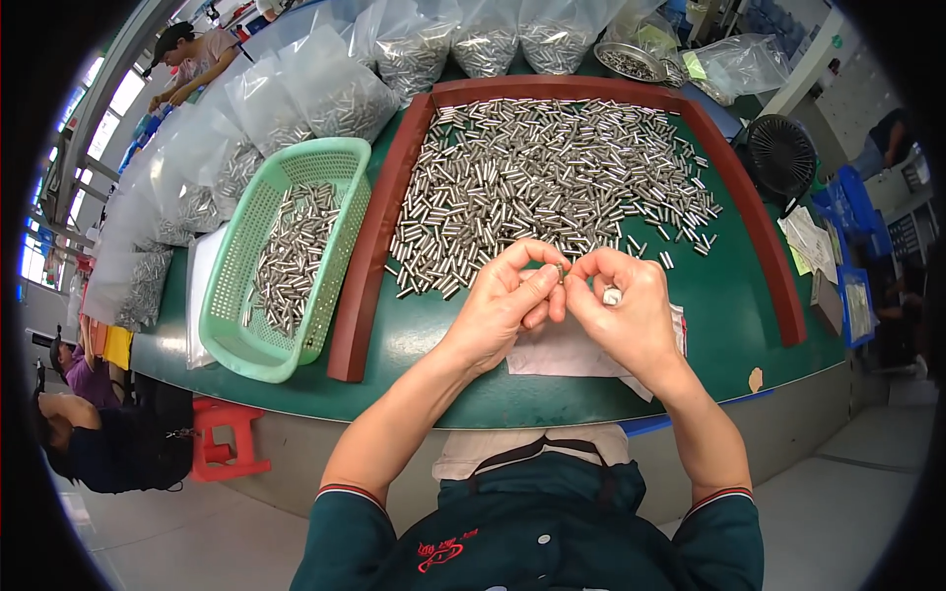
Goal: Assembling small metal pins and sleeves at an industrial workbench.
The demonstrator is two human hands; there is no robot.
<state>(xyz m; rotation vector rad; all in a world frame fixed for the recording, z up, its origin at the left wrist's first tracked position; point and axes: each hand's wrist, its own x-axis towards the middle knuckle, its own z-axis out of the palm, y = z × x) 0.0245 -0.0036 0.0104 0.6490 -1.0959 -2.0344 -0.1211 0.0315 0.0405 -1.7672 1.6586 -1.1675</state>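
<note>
My left hand (512, 300) and my right hand (626, 310) meet over the near edge of the pile of short metal pins (552, 177). Pinched in the left fingertips is a small metal pin (561, 273), its far side partly hidden by the fingers. The right thumb and forefinger close right beside it. A small white-ended object (612, 295) shows in the curled right fingers; its kind cannot be made out. Beneath the hands lies a pale cloth or paper (567, 353) on the green tabletop (443, 394).
A reddish-brown frame (367, 295) borders the pile on three sides. Left of it stands a green perforated basket (222, 295) of pins. Clear bags (340, 98) of pins line the back and left. A black fan (780, 156) stands right; a red stool (222, 438) is lower left. Other people sit leftward.
</note>
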